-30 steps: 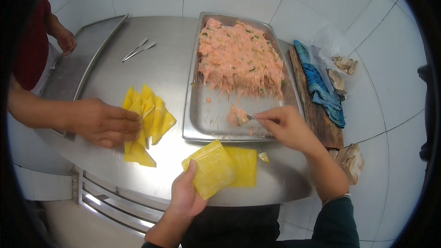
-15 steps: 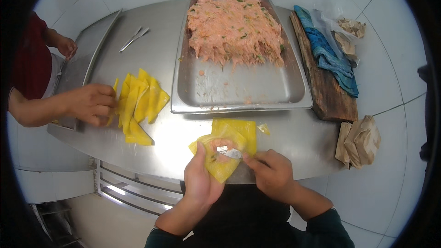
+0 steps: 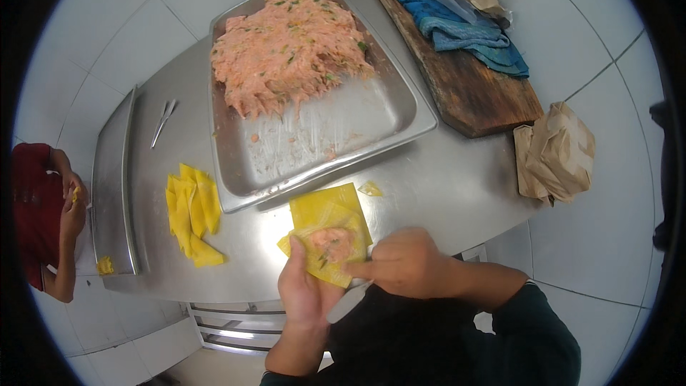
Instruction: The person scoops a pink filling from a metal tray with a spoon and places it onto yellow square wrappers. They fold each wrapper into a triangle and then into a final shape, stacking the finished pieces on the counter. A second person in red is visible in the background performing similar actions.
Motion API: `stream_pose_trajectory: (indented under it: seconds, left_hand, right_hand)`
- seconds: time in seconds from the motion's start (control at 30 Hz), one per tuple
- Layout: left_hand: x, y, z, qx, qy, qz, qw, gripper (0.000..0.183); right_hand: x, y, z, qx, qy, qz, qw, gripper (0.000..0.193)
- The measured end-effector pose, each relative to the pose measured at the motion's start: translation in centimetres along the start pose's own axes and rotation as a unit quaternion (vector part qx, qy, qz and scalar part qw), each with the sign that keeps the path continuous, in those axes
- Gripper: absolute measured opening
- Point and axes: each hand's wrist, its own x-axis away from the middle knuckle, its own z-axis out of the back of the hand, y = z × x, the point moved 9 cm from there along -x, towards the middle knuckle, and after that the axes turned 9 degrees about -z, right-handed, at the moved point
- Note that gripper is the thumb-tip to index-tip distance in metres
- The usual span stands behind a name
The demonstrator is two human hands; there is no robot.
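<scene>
My left hand (image 3: 306, 289) is closed around the lower side of a yellow wrapper (image 3: 336, 216), thumb on its left edge. A smear of pink, green-flecked filling (image 3: 332, 244) lies on the wrapper. My right hand (image 3: 409, 264) grips a metal butter knife (image 3: 348, 303), its rounded blade pointing down and left below the wrapper. The right index finger reaches to the wrapper beside the filling. Behind, more yellow wrapper sheet (image 3: 311, 205) lies flat on the table. A deep steel pan (image 3: 314, 129) beyond it holds a big mass of pink filling (image 3: 289, 50).
Left of the pan lie folded yellow wrappers (image 3: 191, 214) and two metal utensils (image 3: 163, 125). A flat tray (image 3: 114, 186) holds a yellow piece. A co-worker's hands (image 3: 73, 204) hold something small and yellow. A wooden board (image 3: 471, 104), blue cloth (image 3: 457, 34) and brown paper package (image 3: 557, 154) stand right.
My view has turned. The knife has left the filling and now points down below the wrapper; the filling looks flatter. The co-worker's hand has withdrawn from the folded wrappers.
</scene>
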Motion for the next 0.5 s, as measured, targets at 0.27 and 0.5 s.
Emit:
stream_pose_trajectory:
  seconds: [0.27, 0.5]
  left_hand:
    - [1.3, -1.5, -2.0, -0.051, -0.1, -0.107, 0.988, 0.047]
    - [1.0, -1.1, -1.2, -0.153, -0.054, -0.144, 0.976, 0.042]
  right_hand:
    - [-0.6, 2.6, 3.8, -0.105, 0.122, -0.184, 0.97, 0.022]
    - [0.1, 5.2, 2.4, -0.198, 0.092, -0.321, 0.921, 0.018]
